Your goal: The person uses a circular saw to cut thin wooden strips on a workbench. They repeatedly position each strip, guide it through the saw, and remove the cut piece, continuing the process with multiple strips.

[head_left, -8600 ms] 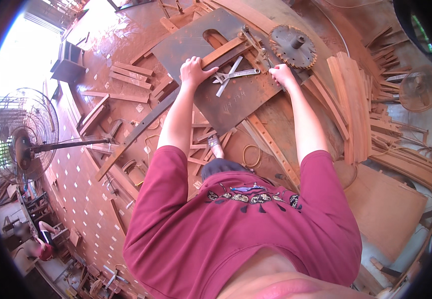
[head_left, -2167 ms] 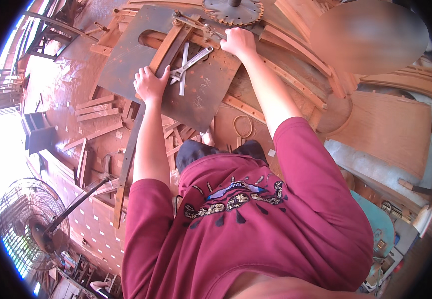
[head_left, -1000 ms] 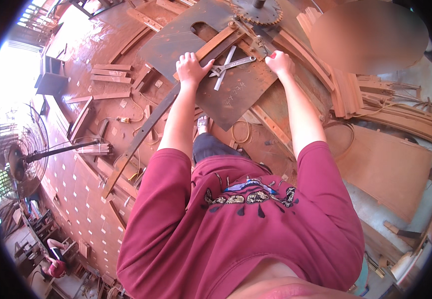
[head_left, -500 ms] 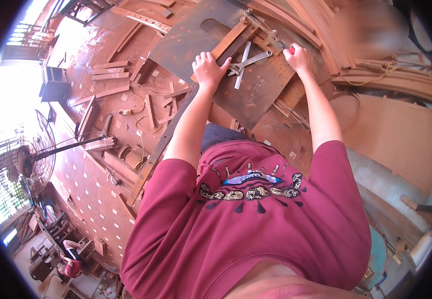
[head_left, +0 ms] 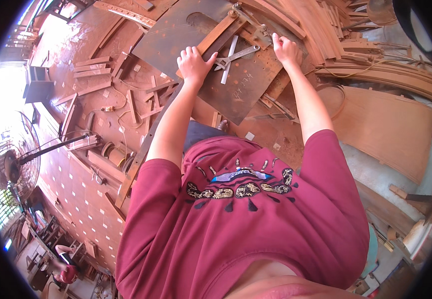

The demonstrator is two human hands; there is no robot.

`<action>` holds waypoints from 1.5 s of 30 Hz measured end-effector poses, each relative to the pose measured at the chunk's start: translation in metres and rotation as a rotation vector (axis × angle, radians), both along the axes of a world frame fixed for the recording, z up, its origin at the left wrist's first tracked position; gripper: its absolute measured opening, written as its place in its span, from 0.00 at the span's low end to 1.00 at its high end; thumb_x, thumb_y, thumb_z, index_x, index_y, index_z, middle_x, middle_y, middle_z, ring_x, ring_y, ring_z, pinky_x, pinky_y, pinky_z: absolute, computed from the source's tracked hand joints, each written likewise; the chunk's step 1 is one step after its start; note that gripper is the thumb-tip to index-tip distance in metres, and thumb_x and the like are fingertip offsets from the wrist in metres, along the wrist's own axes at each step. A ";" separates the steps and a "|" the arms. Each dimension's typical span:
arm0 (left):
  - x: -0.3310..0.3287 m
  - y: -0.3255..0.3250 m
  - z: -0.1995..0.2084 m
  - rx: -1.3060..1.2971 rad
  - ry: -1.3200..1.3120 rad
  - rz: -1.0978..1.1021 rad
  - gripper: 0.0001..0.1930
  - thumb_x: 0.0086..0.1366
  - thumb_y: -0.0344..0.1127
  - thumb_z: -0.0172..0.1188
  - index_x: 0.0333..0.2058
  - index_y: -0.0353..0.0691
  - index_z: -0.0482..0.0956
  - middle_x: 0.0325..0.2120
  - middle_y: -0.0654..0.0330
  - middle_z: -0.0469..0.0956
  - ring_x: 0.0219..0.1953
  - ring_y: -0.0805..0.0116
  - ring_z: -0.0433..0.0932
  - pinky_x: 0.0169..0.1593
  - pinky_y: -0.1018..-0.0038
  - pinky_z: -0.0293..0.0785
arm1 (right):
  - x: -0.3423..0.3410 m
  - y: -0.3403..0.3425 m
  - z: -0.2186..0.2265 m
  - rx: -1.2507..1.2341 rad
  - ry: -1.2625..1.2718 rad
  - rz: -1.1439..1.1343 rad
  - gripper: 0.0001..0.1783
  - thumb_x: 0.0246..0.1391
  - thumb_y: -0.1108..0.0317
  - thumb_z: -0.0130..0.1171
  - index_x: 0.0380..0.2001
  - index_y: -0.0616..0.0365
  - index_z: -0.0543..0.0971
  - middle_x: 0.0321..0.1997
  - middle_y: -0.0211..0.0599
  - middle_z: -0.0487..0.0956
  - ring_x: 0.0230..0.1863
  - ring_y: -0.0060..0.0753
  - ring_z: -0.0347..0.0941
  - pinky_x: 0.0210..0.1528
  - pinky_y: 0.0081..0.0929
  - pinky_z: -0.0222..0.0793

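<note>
My left hand (head_left: 193,65) lies across the near end of a wooden bar (head_left: 218,33), fingers over one side and thumb out over the other. The bar sits on a dark metal table top (head_left: 163,37) with chalk marks. Beside my left thumb, an adjustable wrench (head_left: 241,57) rests across a white strip (head_left: 230,59). My right hand (head_left: 286,51) is at the table's right side, next to a bolted metal fitting (head_left: 262,33). Its fingers are curled and one digit points up; whatever is inside them is hidden.
Long wood strips (head_left: 320,40) lie stacked at the far right. A curved brown panel (head_left: 380,129) rests below them. Offcuts (head_left: 94,67) and a cord litter the left floor. A standing fan (head_left: 14,167) is at the left; a person (head_left: 66,271) sits lower left.
The view has shifted, so the table and both hands appear farther left and slightly higher. A red piece seen at my right hand is now hidden. My left hand stays on the bar.
</note>
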State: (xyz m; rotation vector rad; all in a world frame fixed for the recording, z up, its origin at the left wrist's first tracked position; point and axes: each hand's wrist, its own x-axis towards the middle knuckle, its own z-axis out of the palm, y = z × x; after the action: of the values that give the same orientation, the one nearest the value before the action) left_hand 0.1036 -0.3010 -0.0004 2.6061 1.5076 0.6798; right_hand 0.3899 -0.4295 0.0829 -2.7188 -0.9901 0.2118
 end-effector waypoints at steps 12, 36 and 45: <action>-0.006 0.026 0.008 -0.028 0.011 -0.016 0.38 0.59 0.72 0.63 0.36 0.34 0.81 0.38 0.52 0.79 0.47 0.51 0.78 0.51 0.58 0.73 | 0.036 0.047 -0.025 -0.065 0.368 -0.102 0.47 0.60 0.19 0.42 0.41 0.55 0.86 0.33 0.42 0.86 0.33 0.34 0.83 0.38 0.37 0.76; -0.082 0.281 -0.003 0.051 0.102 0.026 0.38 0.57 0.74 0.63 0.34 0.35 0.81 0.37 0.54 0.79 0.45 0.53 0.79 0.48 0.60 0.74 | -0.049 0.298 -0.013 -0.050 0.699 0.055 0.51 0.53 0.14 0.49 0.29 0.62 0.79 0.18 0.23 0.68 0.17 0.20 0.64 0.21 0.26 0.66; -0.117 0.394 -0.005 0.073 0.108 0.042 0.38 0.57 0.74 0.63 0.35 0.35 0.81 0.38 0.54 0.79 0.45 0.53 0.78 0.48 0.60 0.74 | -0.081 0.416 -0.021 -0.138 0.589 0.078 0.52 0.52 0.12 0.43 0.26 0.59 0.80 0.21 0.30 0.77 0.23 0.29 0.75 0.31 0.33 0.74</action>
State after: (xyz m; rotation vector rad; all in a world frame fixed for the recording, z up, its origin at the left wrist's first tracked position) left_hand -0.0138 0.0930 -0.0053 2.7131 1.6009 0.6175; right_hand 0.3093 -0.0133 0.0618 -2.4802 -0.9196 1.0549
